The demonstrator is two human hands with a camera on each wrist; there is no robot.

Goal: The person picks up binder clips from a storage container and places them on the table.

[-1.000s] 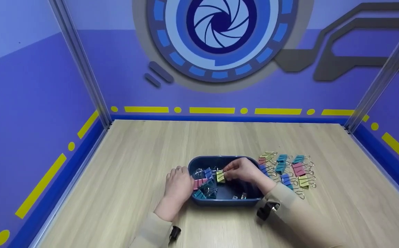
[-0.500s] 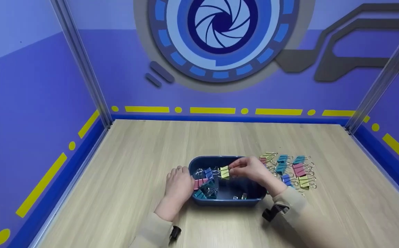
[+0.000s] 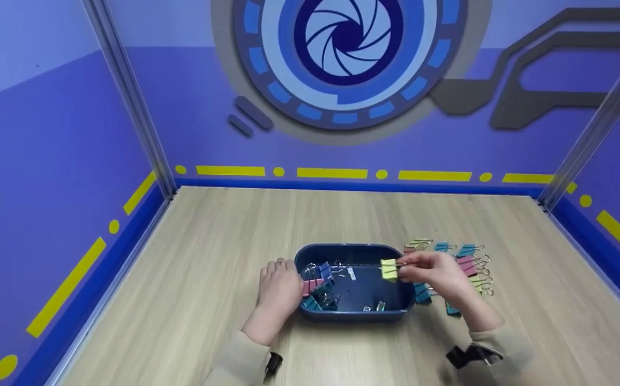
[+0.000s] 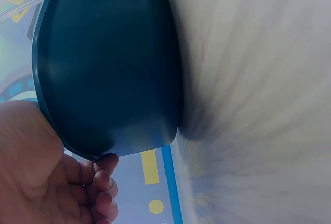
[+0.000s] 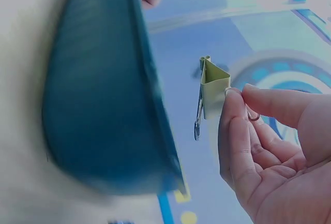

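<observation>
A dark blue plastic bin (image 3: 352, 316) sits on the wooden table with binder clips inside. Pink (image 3: 312, 287), blue (image 3: 326, 269) and teal binder clips (image 3: 311, 304) are bunched at its left end. My left hand (image 3: 280, 289) holds the bin at its left rim, fingers curled in the left wrist view (image 4: 106, 182). Over the bin's right end, my right hand (image 3: 438, 276) pinches a yellow binder clip (image 3: 389, 269) by a wire handle, thumb against fingertips. In the right wrist view the yellow clip (image 5: 214, 92) hangs above the rim, its other handle loose.
Right of the bin, several binder clips lie in loose rows on the table, among them teal (image 3: 469, 250) and pink ones (image 3: 468, 265); my right hand hides part of them. Small clear pieces (image 3: 380, 306) lie on the bin floor. Blue panels (image 3: 181, 123) enclose the table.
My right hand has moved right with the yellow binder clip, from the bin's middle to its right end, uncovering a small pale piece inside. My left hand stays at the rim.
</observation>
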